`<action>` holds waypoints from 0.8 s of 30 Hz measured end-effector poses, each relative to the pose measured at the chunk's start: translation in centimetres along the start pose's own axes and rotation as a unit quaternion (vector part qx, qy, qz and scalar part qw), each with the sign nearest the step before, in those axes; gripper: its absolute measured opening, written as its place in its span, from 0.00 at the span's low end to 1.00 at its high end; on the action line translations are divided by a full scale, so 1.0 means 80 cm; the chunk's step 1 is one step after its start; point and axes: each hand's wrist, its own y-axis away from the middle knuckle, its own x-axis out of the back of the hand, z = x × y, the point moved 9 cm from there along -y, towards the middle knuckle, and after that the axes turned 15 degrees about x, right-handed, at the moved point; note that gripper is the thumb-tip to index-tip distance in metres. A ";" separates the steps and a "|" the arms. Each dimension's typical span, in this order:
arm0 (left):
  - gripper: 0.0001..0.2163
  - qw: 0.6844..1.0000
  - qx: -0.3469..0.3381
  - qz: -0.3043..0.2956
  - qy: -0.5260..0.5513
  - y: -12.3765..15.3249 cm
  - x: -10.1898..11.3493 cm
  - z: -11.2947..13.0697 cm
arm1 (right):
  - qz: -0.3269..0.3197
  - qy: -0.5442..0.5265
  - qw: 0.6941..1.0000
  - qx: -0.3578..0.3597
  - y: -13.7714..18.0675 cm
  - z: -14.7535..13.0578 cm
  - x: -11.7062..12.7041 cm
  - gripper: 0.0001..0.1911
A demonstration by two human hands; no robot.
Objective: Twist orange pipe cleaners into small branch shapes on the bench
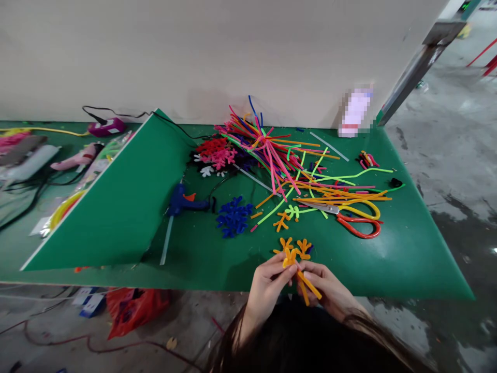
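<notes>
Near the front edge of the green table, my left hand pinches an orange pipe cleaner whose upper end is bent into short branches. Close beside it, my right hand has its fingers closed on the same pipe cleaner, and two straight ends stick out between the hands. Just beyond my fingertips lie finished-looking orange branched pieces. Another orange branched piece and a light green one rest farther off. Scissors with red and yellow handles lie to the right, blades on orange pipe cleaners.
A tangled heap of coloured pipe cleaners spreads across the back. Blue branched pieces and a blue glue gun sit left of centre. A slanted green divider stands farther left. A blurred phone leans against the wall.
</notes>
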 end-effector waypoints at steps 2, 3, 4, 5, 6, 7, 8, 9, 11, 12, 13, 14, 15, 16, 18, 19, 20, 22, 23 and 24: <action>0.11 1.000 -0.006 -0.003 -0.002 0.000 -0.002 0.001 | -0.034 0.022 0.999 -0.004 0.001 0.004 -0.003 0.21; 0.10 1.000 -0.016 -0.006 -0.009 0.001 -0.003 0.003 | -0.047 0.030 0.998 -0.008 0.001 0.005 -0.004 0.22; 0.09 0.999 -0.029 -0.009 -0.019 0.002 -0.005 0.006 | -0.053 0.033 0.998 -0.014 0.001 0.005 -0.004 0.22; 0.08 0.998 -0.045 -0.008 -0.033 0.003 -0.006 0.010 | -0.056 0.039 0.998 -0.016 0.001 0.004 -0.004 0.21; 0.08 0.997 -0.063 -0.002 -0.050 0.005 -0.006 0.014 | -0.058 0.058 0.997 -0.012 0.000 0.001 -0.003 0.20; 0.07 0.994 -0.081 0.008 -0.069 0.007 -0.006 0.018 | -0.059 0.105 0.993 0.009 -0.002 -0.005 -0.002 0.19; 0.07 0.991 -0.099 0.022 -0.089 0.009 -0.006 0.021 | -0.059 0.174 0.982 0.042 -0.005 -0.014 0.000 0.18; 0.06 0.987 -0.116 0.039 -0.108 0.012 -0.006 0.025 | -0.055 0.253 0.962 0.084 -0.006 -0.024 0.000 0.17; 0.06 0.975 -0.150 0.080 -0.145 0.018 -0.005 0.031 | -0.034 0.390 0.905 0.166 -0.006 -0.043 -0.003 0.18; 0.06 0.968 -0.165 0.100 -0.161 0.022 -0.005 0.035 | -0.019 0.429 0.882 0.196 -0.004 -0.049 -0.005 0.18; 0.06 0.961 -0.177 0.119 -0.174 0.025 -0.006 0.038 | -0.004 0.448 0.867 0.216 -0.002 -0.053 -0.008 0.18; 0.06 0.956 -0.187 0.137 -0.182 0.029 -0.006 0.041 | 0.008 0.458 0.859 0.228 0.000 -0.054 -0.009 0.18; 0.07 0.951 -0.195 0.153 -0.184 0.032 -0.005 0.044 | 0.017 0.473 0.846 0.244 0.002 -0.056 -0.012 0.18; 0.07 0.949 -0.200 0.165 -0.181 0.034 -0.005 0.047 | 0.025 0.488 0.832 0.262 0.004 -0.060 -0.015 0.18; 0.07 0.955 -0.190 0.171 -0.153 0.033 -0.001 0.047 | 0.030 0.508 0.809 0.293 0.008 -0.068 -0.022 0.18; 0.07 0.964 -0.169 0.157 -0.129 0.029 0.001 0.043 | 0.028 0.516 0.799 0.307 0.009 -0.073 -0.025 0.18; 0.05 0.977 -0.139 0.130 -0.095 0.022 0.003 0.037 | 0.021 0.516 0.798 0.311 0.010 -0.076 -0.028 0.18; 0.06 0.997 -0.059 0.052 -0.010 0.008 0.003 0.020 | -0.014 0.462 0.845 0.269 0.006 -0.071 -0.029 0.19; 0.09 0.999 -0.016 0.007 0.031 0.002 0.000 0.011 | -0.040 0.403 0.886 0.223 0.003 -0.062 -0.028 0.20; 0.13 0.997 0.024 -0.037 0.062 -0.003 -0.004 0.004 | -0.066 0.332 0.925 0.170 0.002 -0.050 -0.029 0.20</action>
